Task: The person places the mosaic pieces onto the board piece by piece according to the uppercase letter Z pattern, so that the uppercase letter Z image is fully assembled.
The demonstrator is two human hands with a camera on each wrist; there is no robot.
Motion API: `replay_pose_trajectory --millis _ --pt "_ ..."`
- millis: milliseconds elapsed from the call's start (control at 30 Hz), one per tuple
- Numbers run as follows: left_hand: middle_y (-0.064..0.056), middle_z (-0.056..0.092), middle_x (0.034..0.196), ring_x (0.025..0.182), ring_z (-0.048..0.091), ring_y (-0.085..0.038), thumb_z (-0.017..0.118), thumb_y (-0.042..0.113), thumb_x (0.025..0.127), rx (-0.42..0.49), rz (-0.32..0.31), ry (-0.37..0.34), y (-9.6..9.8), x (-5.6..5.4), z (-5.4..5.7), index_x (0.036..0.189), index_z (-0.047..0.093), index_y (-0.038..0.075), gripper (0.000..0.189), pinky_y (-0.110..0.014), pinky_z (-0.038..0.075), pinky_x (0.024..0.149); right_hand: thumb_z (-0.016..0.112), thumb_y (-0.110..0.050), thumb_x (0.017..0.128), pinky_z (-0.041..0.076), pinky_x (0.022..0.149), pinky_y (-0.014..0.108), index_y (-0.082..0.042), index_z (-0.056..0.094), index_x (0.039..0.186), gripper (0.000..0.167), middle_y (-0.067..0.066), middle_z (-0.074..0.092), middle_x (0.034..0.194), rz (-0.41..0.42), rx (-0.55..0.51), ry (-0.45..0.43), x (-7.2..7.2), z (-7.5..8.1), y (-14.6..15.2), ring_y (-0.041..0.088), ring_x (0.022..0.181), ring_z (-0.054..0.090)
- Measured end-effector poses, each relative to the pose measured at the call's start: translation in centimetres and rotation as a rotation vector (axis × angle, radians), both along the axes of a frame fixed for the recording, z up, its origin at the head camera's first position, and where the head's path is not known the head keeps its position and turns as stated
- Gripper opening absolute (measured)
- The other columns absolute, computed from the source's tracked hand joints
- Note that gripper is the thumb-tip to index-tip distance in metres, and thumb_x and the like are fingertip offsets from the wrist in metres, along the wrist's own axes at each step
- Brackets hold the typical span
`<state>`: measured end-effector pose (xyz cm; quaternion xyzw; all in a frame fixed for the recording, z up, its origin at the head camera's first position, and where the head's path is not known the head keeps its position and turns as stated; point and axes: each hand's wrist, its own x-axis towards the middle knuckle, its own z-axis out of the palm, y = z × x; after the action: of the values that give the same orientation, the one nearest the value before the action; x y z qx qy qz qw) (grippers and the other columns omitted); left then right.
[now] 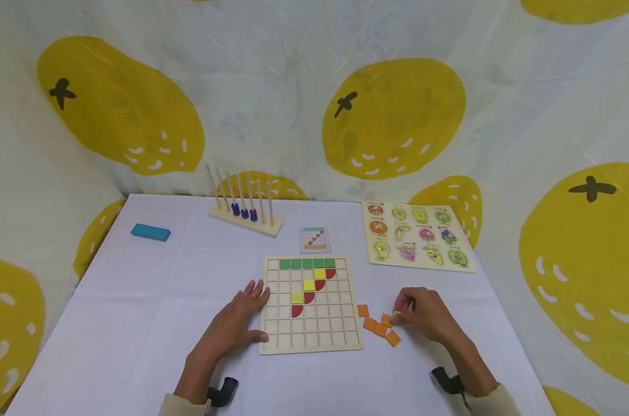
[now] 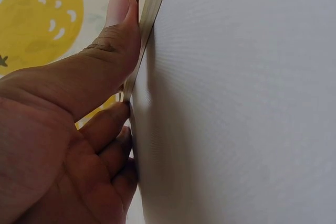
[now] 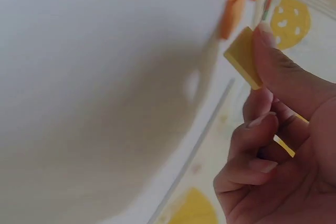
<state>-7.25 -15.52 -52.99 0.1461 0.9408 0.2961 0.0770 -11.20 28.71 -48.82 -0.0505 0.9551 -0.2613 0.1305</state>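
A wooden grid board [image 1: 319, 329] lies flat on the table with green, yellow and red pieces in some of its squares. My left hand [image 1: 240, 320] rests along the board's left edge, fingers stretched out and thumb at the lower corner. In the left wrist view, the thumb [image 2: 119, 30] presses on that edge. Right of the board, my right hand [image 1: 424, 315] pinches a yellow square tile [image 3: 242, 59] between thumb and fingers. Several orange square tiles [image 1: 380, 329] lie loose between the board and this hand.
Behind the board lies a small pattern card [image 1: 314, 240]. A wooden peg stand [image 1: 245, 221] with a few dark beads stands at the back. At the back right is a fruit picture board [image 1: 420, 237]; at the far left, a teal block [image 1: 150, 232].
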Motion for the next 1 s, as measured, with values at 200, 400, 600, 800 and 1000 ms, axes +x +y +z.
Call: replay_pose_trajectory --millis 200,400,600,800,1000 --pt "-0.012 0.036 0.171 0.164 0.025 -0.032 0.098 0.027 0.071 -0.003 0.0 0.001 0.1 0.1 0.0 0.161 0.045 0.009 0.106 -0.053 0.026 0.133 0.092 -0.016 0.083 0.043 0.059 0.022 -0.02 0.07 0.084 0.023 -0.005 0.062 0.076 0.024 -0.091 0.029 -0.4 1.0 -2.8 0.017 0.073 0.053" --pt "-0.011 0.035 0.171 0.164 0.025 -0.03 0.099 0.026 0.07 -0.004 0.008 -0.008 0.2 0.1 0.0 0.161 0.045 0.011 0.106 -0.053 0.026 0.133 0.092 -0.015 0.083 0.041 0.055 0.021 -0.023 0.07 0.084 0.023 -0.006 0.063 0.076 0.079 -0.179 0.013 -0.7 1.6 -6.2 0.018 0.07 0.053" --pt "-0.011 0.037 0.171 0.164 0.026 -0.031 0.099 0.026 0.069 -0.01 0.011 -0.001 0.2 0.1 0.0 0.16 0.047 0.01 0.106 -0.054 0.027 0.133 0.092 -0.013 0.083 0.044 0.06 0.021 -0.024 0.07 0.084 0.024 -0.009 0.063 0.077 0.207 -0.224 0.066 -1.1 1.8 -9.8 0.016 0.071 0.054" --pt "-0.012 0.036 0.171 0.164 0.025 -0.033 0.099 0.026 0.071 -0.008 0.007 -0.001 0.2 0.1 0.0 0.16 0.046 0.009 0.105 -0.054 0.026 0.133 0.091 -0.017 0.084 0.046 0.065 0.022 -0.024 0.071 0.086 0.022 -0.013 0.063 0.079 0.267 -0.199 0.065 -1.6 1.7 -13.6 0.012 0.076 0.055" --pt "-0.012 0.036 0.171 0.163 0.026 -0.034 0.098 0.028 0.072 -0.013 -0.008 0.006 0.0 0.1 0.2 0.16 0.046 0.008 0.105 -0.054 0.026 0.132 0.09 -0.016 0.085 0.045 0.065 0.022 -0.024 0.073 0.085 0.02 -0.014 0.065 0.076 0.347 -0.185 0.095 -2.3 1.2 -17.2 0.009 0.071 0.055"
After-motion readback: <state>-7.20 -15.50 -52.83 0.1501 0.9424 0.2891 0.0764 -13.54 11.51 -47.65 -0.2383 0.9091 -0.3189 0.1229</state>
